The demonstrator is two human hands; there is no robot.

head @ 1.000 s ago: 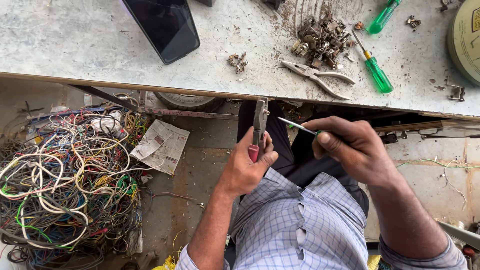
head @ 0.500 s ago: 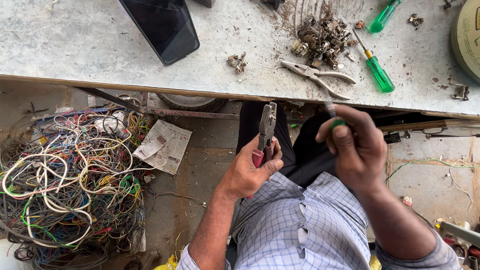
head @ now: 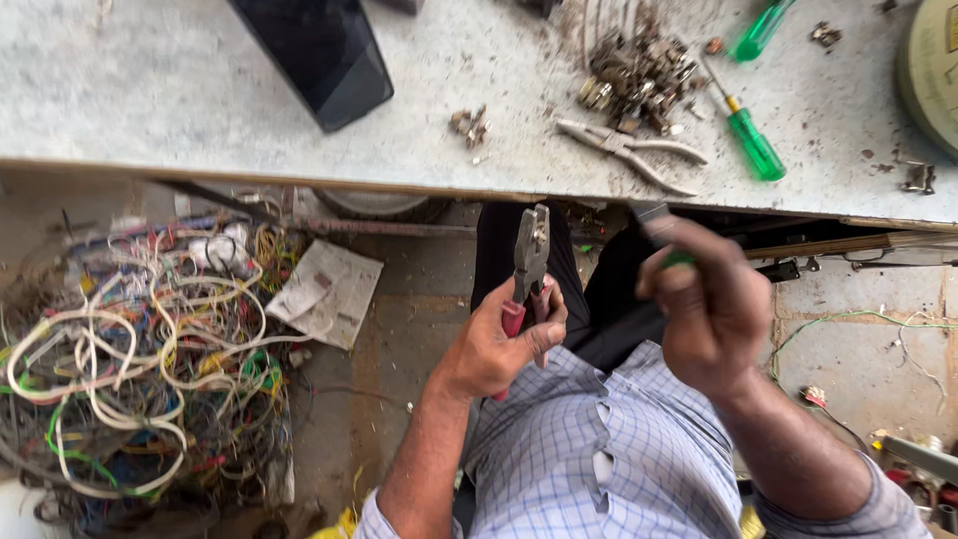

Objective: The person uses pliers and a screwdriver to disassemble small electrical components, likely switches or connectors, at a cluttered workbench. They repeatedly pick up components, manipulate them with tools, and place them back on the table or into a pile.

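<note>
A: Looking left of the red-handled pliers [head: 529, 269], what's there?

B: One tangled heap of wires [head: 140, 369] on the floor. The left hand [head: 499, 344] grips the pliers upright below the surface [head: 200, 90], fingers wrapped round the handles.

A: And right of them?

B: The right hand [head: 714, 309], fingers pinching a small green piece [head: 679, 260]. Above lie one scrap pile [head: 639, 70], stripped bits seemingly, and two green screwdrivers [head: 748, 135].

A repair workshop is shown: a scuffed bench [head: 200, 90] is strewn with screwdrivers [head: 753, 143], pliers [head: 629, 152] and metal scrap [head: 639, 70] (near its far edge), and tangled wires [head: 130, 369] are heaped on the floor.
</note>
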